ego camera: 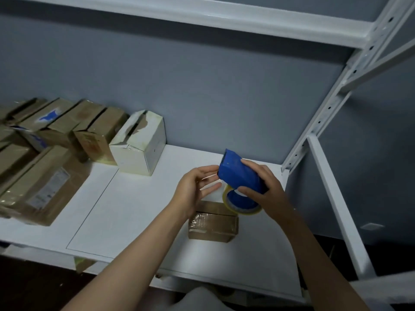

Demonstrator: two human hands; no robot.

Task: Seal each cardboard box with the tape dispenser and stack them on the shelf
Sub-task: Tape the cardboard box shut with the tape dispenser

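The right hand, right of the frame's centre, grips a blue plastic tape dispenser, with its fingers curled over the top of the body and the thumb wrapped under the lower edge. A roll of yellowish clear tape hangs beneath the dispenser. The left hand is just to the left of it, palm turned toward the dispenser, fingers nearly straight and loosely spread. Its fingertips reach the dispenser's near end, and they may be touching a strand of tape there, though the clear film is too faint to tell. Directly below both hands, a small brown cardboard box with glossy tape across its top sits on the white shelf board, apart from the other boxes. A white cardboard box with a torn top stands further back, left of centre. A row of brown cardboard boxes runs from it to the left edge of the frame, with a large flat brown carton lying in front of them. A white metal upright with punched holes rises at the right against the grey wall.
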